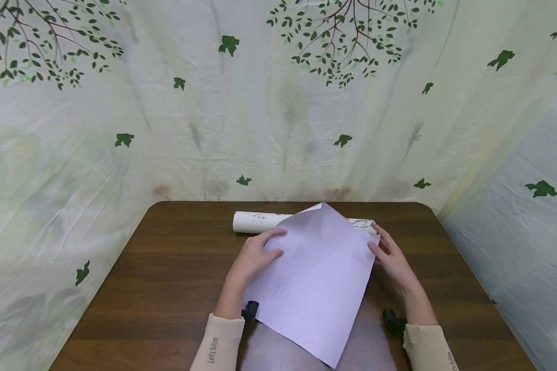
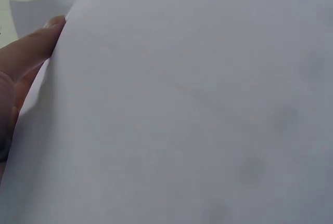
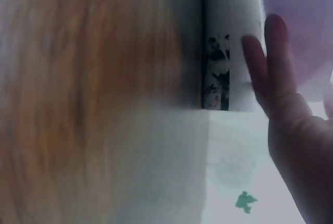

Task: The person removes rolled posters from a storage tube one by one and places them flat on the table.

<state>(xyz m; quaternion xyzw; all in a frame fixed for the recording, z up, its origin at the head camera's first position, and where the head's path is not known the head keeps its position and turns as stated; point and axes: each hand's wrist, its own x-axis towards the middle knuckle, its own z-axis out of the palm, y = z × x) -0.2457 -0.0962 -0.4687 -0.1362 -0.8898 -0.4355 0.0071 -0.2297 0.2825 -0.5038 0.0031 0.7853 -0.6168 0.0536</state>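
A large white sheet of paper slants across the middle of the table in the head view, its near corner toward me. Behind its top part lies a white roll with a small dark floral print. My left hand rests on the sheet's left edge, thumb and forefinger spread. In the left wrist view the paper fills most of the picture and hides part of the fingers. My right hand pinches the sheet's right corner beside the roll's end; its fingers show close to the printed roll.
The brown wooden table has its far edge against a pale curtain printed with leaves and branches. Grey cloth shows below the sheet at the near edge. A black wrist camera sits at the right cuff.
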